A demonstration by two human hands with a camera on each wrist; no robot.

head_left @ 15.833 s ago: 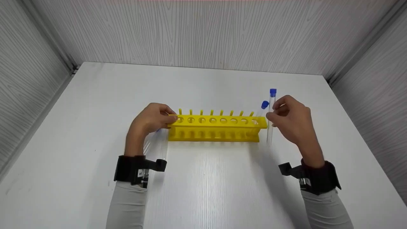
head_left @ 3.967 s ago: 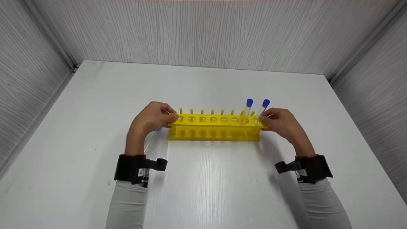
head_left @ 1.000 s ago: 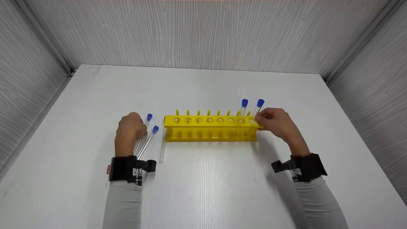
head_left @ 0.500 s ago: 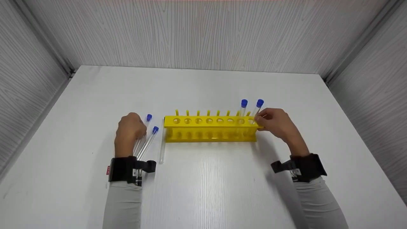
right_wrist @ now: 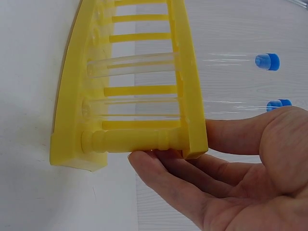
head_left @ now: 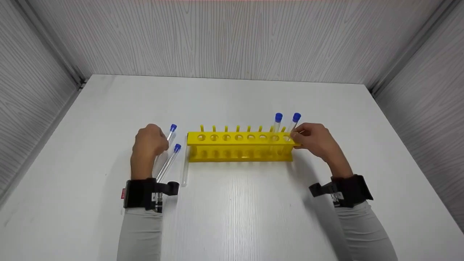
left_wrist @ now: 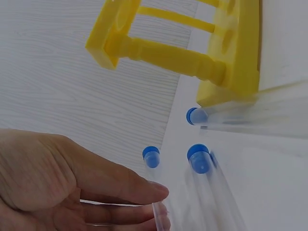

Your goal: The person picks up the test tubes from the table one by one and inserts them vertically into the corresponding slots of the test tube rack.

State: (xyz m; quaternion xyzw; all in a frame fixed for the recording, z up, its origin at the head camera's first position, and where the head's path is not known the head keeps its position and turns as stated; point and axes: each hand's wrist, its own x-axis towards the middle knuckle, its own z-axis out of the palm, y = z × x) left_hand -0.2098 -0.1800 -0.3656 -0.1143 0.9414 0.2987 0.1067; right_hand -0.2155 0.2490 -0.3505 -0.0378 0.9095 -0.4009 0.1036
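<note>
My left hand (head_left: pixel 149 145) pinches a clear test tube (left_wrist: pixel 151 158) with a blue cap between thumb and fingers, left of the rack. Its lower part is hidden by the hand. Close by lies a second capped tube (head_left: pixel 168 164), slanting on the table. A third tube (head_left: pixel 185 170) lies along the left end of the yellow test tube rack (head_left: pixel 232 158). At the opposite end, my right hand (head_left: pixel 314 140) grips the rack, thumb on the top plate and fingers below. Two blue-capped tubes, one (head_left: pixel 277 124) in the second hole from the right and another (right_wrist: pixel 132 107) in the end hole, lean backward.
The white table (head_left: pixel 232 217) extends around the rack. Grey wood-grain panels (head_left: pixel 232 40) stand behind and at both sides. Yellow pegs (head_left: pixel 226 128) rise along the rack's rear edge.
Earlier my right hand held a tube that now stands in the rack. My left hand has since left the rack's left end, taken a lying tube and just shifted it slightly away and rightward.
</note>
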